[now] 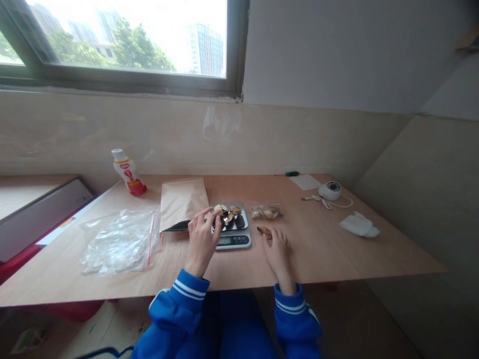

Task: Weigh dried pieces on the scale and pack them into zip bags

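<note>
A small kitchen scale with a display along its front lies before me, bearing several dried-looking pieces, some pale, some brown and dark. My left hand reaches over the scale's left edge, fingers apart beside those pieces; whether the fingertips touch any is hard to see. Right of the scale, my right hand rests low on the table, its thumb and fingers closed at the end of a brown, wrinkled dried piece. Just behind that hand lies a small clear bag with pale pieces inside.
On the left are a brown paper pouch, clear zip bags and a white-and-red bottle. To the right sit a white camera with its cable, a crumpled white tissue, a paper sheet and a green-handled tool.
</note>
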Tool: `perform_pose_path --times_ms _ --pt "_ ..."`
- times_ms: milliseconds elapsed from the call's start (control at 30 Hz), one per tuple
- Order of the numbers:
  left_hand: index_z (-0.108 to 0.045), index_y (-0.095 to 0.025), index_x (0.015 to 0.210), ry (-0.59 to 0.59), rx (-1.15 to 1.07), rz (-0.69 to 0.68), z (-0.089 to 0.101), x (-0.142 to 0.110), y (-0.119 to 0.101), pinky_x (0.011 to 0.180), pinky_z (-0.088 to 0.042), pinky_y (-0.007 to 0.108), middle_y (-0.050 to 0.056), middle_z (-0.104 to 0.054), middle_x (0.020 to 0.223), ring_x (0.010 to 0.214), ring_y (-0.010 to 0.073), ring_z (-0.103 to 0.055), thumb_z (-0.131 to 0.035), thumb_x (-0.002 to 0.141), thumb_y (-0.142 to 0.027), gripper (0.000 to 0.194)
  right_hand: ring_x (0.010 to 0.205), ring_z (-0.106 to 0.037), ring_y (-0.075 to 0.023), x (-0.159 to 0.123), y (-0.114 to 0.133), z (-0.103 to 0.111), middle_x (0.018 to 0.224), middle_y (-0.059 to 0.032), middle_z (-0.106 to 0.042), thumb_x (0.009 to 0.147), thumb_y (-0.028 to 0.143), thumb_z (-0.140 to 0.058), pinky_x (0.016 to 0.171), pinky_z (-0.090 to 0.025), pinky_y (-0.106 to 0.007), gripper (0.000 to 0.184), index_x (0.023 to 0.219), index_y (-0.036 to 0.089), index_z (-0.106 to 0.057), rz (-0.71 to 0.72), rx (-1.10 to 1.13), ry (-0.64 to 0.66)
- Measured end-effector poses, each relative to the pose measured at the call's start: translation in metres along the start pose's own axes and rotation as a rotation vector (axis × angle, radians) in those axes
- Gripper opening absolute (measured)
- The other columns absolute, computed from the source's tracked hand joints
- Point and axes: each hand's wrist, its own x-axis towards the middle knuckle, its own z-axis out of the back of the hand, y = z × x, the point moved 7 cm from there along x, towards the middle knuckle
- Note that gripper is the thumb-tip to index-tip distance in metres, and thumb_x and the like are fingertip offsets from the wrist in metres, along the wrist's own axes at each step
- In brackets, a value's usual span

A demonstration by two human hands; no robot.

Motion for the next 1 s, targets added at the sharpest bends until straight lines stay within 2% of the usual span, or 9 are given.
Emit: perform_pose_path --times_ms 100,200,267,400,467,567,633,867,1000 --pt "-0.061 -0.019 0.107 -0.109 -0.002 0.118 0.026 -0.004 0.037 0.093 -0.038 0.037 0.009 -0.061 0.110 0.106 0.0232 -0.054 -0.037 0.092 -0.027 0.030 0.093 -0.055 -0.0247 0.000 0.002 0.002 0.103 -0.0091 -0.065 0.089 0.029 -0.040 0.081 -0.037 -0.037 0.027 0.103 0.021 -0.062 0.000 0.001 -0.001" --pt "-0.061 -0.018 0.105 -0.191 0.141 0.256 0.052 -0.013 0.086 0.092 -0.039 0.041 0.010 -0.061 0.108 0.104 0.0274 -0.054 -0.037 0.089 -0.025 0.030 0.093 -0.054 -0.0247 0.000 0.003 0.002 0.104 -0.0090 -0.066 0.089 0.030 -0.039 0.081 -0.037 -0.037 0.028 0.103 0.021 -0.062 0.008 -0.004 0.008" --pt "-0.061 -0.017 0.105 -0.203 0.229 0.345 0.065 -0.021 0.119 0.089 -0.041 0.042 0.011 -0.061 0.104 0.100 0.0292 -0.055 -0.036 0.088 -0.026 0.032 0.094 -0.054 -0.0250 0.000 0.003 0.001 0.105 -0.0093 -0.066 0.090 0.030 -0.039 0.082 -0.037 -0.037 0.028 0.104 0.021 -0.062 0.011 -0.005 0.015" --pt "-0.059 -0.018 0.108 -0.205 0.320 0.393 0.078 -0.037 0.164 0.090 -0.040 0.043 0.011 -0.059 0.115 0.105 0.0304 -0.053 -0.035 0.088 -0.028 0.033 0.096 -0.054 -0.0255 0.000 0.003 -0.001 0.105 -0.0098 -0.066 0.090 0.030 -0.038 0.084 -0.037 -0.038 0.029 0.106 0.019 -0.061 0.010 -0.007 0.028" --pt "-0.058 -0.020 0.107 -0.121 0.345 0.417 0.074 -0.044 0.181 0.089 -0.041 0.046 0.010 -0.059 0.118 0.105 0.0310 -0.053 -0.036 0.087 -0.028 0.031 0.096 -0.053 -0.0258 0.000 0.002 -0.001 0.105 -0.0096 -0.066 0.090 0.030 -0.038 0.084 -0.036 -0.038 0.030 0.106 0.019 -0.061 0.003 -0.013 0.032" --pt "-0.059 -0.019 0.107 0.084 0.355 0.406 0.059 -0.051 0.196 0.086 -0.043 0.048 0.012 -0.060 0.117 0.102 0.0322 -0.055 -0.037 0.087 -0.029 0.032 0.096 -0.053 -0.0260 0.000 0.001 -0.002 0.105 -0.0092 -0.066 0.091 0.031 -0.038 0.084 -0.036 -0.038 0.030 0.107 0.020 -0.061 0.001 -0.024 0.034" --pt "-0.059 -0.019 0.110 0.136 0.350 0.407 0.056 -0.053 0.201 0.087 -0.043 0.047 0.013 -0.059 0.120 0.104 0.0326 -0.055 -0.036 0.088 -0.032 0.034 0.096 -0.053 -0.0261 -0.001 0.001 -0.003 0.105 -0.0091 -0.065 0.091 0.032 -0.038 0.084 -0.036 -0.039 0.030 0.107 0.021 -0.061 0.001 -0.031 0.036" --pt "-0.061 -0.020 0.111 0.147 0.290 0.419 0.057 -0.055 0.206 0.090 -0.042 0.043 0.011 -0.060 0.122 0.110 0.0326 -0.054 -0.038 0.086 -0.044 0.041 0.097 -0.053 -0.0267 -0.001 -0.001 -0.004 0.106 -0.0100 -0.065 0.091 0.033 -0.038 0.083 -0.037 -0.039 0.031 0.107 0.021 -0.061 -0.006 -0.049 0.038" --pt "-0.065 -0.018 0.101 0.035 0.258 0.376 0.061 -0.056 0.206 0.088 -0.044 0.041 0.012 -0.067 0.108 0.102 0.0312 -0.059 -0.041 0.084 -0.044 0.039 0.096 -0.053 -0.0263 -0.001 0.000 -0.002 0.104 -0.0107 -0.064 0.090 0.032 -0.039 0.083 -0.038 -0.040 0.030 0.106 0.019 -0.061 0.000 -0.030 0.025"
